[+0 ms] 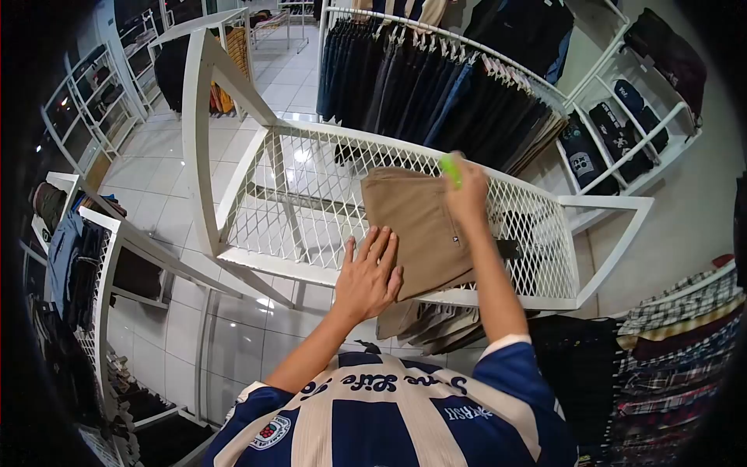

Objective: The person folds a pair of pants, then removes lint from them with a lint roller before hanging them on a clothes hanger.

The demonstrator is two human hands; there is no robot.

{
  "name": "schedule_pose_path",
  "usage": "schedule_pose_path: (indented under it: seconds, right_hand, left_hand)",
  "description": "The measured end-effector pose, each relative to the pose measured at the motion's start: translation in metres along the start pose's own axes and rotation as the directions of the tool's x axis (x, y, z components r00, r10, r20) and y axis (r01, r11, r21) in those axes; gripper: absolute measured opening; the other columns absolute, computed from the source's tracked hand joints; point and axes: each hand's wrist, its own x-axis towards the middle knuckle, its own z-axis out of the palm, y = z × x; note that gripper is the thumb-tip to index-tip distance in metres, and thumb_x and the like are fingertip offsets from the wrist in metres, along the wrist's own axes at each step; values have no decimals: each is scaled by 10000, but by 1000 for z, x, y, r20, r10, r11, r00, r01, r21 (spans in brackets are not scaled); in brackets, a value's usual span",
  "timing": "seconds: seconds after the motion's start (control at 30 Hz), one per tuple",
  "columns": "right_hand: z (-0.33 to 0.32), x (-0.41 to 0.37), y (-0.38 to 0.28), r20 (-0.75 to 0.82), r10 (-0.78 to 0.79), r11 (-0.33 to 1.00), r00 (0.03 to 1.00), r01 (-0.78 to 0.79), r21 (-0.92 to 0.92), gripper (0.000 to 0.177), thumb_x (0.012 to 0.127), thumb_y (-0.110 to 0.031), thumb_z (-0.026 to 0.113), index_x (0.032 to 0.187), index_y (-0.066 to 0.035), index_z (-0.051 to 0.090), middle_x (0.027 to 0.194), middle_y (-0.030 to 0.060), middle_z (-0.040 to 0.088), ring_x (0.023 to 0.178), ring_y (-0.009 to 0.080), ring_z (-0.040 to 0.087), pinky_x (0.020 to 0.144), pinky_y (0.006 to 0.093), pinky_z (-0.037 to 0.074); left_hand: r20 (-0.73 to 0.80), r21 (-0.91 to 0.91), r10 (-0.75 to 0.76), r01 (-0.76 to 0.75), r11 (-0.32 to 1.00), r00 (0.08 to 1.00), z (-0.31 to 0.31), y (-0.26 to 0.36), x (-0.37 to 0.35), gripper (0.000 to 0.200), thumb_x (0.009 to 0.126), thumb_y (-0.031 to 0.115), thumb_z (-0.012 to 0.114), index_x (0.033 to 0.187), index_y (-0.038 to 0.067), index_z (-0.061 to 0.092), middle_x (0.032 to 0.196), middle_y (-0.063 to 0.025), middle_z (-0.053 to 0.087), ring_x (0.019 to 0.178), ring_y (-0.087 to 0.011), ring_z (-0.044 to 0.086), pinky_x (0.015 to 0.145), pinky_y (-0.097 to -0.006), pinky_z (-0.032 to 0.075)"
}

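A folded pair of khaki trousers [420,226] lies on the white wire-mesh rack [299,202] in front of me, with a small dark tag on its right half. My left hand [369,272] rests flat on its lower left edge, fingers spread. Over the upper right part of the cloth, my right hand [468,194] is closed around a bright green object [450,170]. Motion blurs that hand, and most of the object is hidden in the grip, so I cannot tell its kind.
Dark trousers [397,82] hang on a rail behind the rack. Rolled dark garments [595,156] fill a wall shelf at right. Plaid shirts [677,350] hang at lower right. Another white rack [109,233] with folded jeans [66,253] stands at left.
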Motion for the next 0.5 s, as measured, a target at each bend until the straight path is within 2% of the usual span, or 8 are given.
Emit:
schedule_pose_path:
  seconds: [0.1,0.17,0.3,0.33,0.4,0.43,0.47,0.5]
  right_hand:
    - [-5,-42,-58,244,-377,909,893,306,284,452,845,-190,763,1279,-94,687,1225,202,648,1142,388,609,1024,451,481]
    - [7,-44,-16,319,-188,980,929,157,119,470,854,-190,752,1311,-111,677,1213,201,645,1115,412,606,995,468,485]
    - [-19,-11,54,-9,131,925,991,-125,-358,437,855,-193,743,1281,-109,690,1187,211,644,1058,401,611,945,492,490]
    - [-20,-17,49,-10,139,924,990,-133,-359,437,855,-193,743,1281,-109,690,1187,211,644,1058,401,611,945,492,490]
    - [-24,-25,17,66,63,997,996,-66,41,433,849,-178,744,1273,-109,695,1197,208,641,1072,384,606,971,485,474]
    - [-31,-36,-19,195,18,1000,981,-20,5,431,853,-180,760,1267,-81,690,1270,202,622,1147,388,600,995,465,477]
    - [-34,-51,-40,220,-240,963,945,204,177,416,849,-208,772,1239,-81,704,1278,198,620,1145,379,605,1014,461,469]
    - [-41,-62,-58,294,-286,946,912,218,241,418,850,-225,770,1239,-87,706,1258,204,634,1142,378,606,1014,458,472]
  left_hand:
    - [-5,4,-1,1,1000,1000,-1,1,0,607,995,342,473,1518,37,432,1560,-170,434,1474,-349,358,1188,-609,249]
    - [11,20,6,-6,1000,1000,0,-1,1,609,995,343,474,1521,39,430,1562,-168,430,1475,-348,355,1189,-606,249]
    - [5,25,-1,1,1000,1000,1,1,-3,610,997,346,469,1522,39,427,1568,-163,423,1478,-347,352,1191,-599,251]
    - [9,23,-1,1,1000,1000,0,0,-3,608,997,345,469,1521,39,428,1568,-162,424,1478,-347,351,1192,-600,249]
    - [1,15,-6,6,1000,1000,1,0,0,607,997,344,469,1521,40,429,1568,-162,424,1479,-347,350,1192,-602,248]
    - [7,12,-10,10,1000,1000,0,1,0,607,998,344,469,1522,41,428,1571,-160,420,1481,-346,347,1193,-602,245]
    - [17,11,-9,9,1000,1000,0,1,0,607,998,345,468,1523,43,427,1574,-157,417,1483,-344,344,1195,-603,243]
    - [24,11,-3,3,1000,1000,0,1,-1,607,998,345,468,1523,43,427,1574,-157,417,1483,-344,344,1195,-603,243]
